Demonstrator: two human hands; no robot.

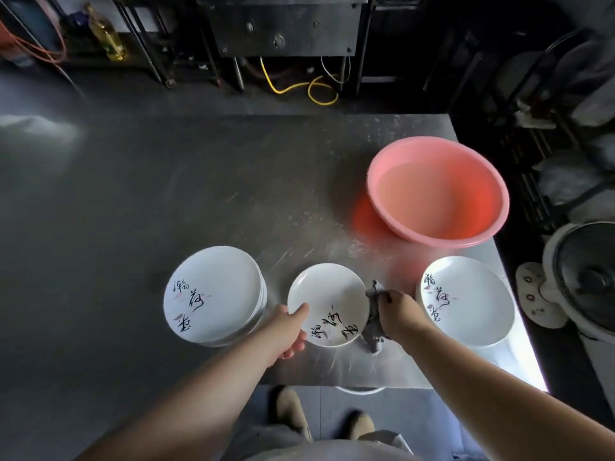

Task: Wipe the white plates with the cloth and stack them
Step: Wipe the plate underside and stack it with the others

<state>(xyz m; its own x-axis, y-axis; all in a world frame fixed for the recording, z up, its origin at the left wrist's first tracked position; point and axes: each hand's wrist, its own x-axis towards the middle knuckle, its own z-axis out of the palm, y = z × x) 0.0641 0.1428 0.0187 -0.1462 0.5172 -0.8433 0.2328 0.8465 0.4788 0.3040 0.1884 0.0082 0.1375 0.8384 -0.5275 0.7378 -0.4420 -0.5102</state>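
Nearest the lens, at lower centre of the frame, my two forearms reach up to the single plate (327,304) lying on the steel table (149,201). Left hand (289,331) pinches the plate's lower-left rim, thumb on top and fingers curled beneath; right hand (397,312) is closed round the grey cloth (374,322), bunched against the plate's right edge, one end trailing onto the table. I judge the plate stiff, glazed, probably slick if damp, and breakable, so the rim pinch is the sound hold, with the cloth working across the face. The cloth is soft and limp and will fold wherever it is pressed. Left of centre stands a stack of plates (214,296); whether this is the wiped pile I cannot tell. At lower right a second stack (466,301) sits close to the table's right edge, and the near edge runs just below my hands, so little margin remains there. The pink basin (437,191) fills the upper right; open steel lies across the left half and upper centre.
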